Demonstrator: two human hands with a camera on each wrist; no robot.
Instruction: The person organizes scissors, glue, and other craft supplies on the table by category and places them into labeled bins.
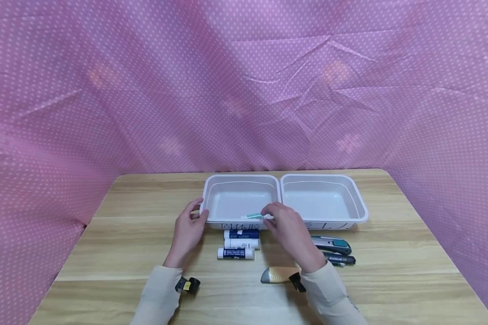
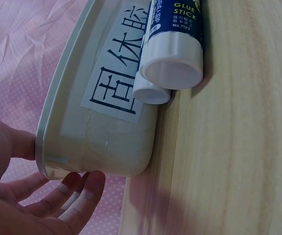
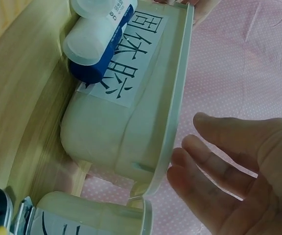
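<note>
Head: left hand touches left bin, right hand nearby.

The leftward off-white rectangular plastic tray has a black-on-white paper label. Near its front rim, a slim stick-shaped item is green and white. In front of it, cylindrical plastic glue sticks are navy and white. Behind it, a fabric curtain shows white dots on pink; beneath it, the wooden surface has pale brown grain.
</note>
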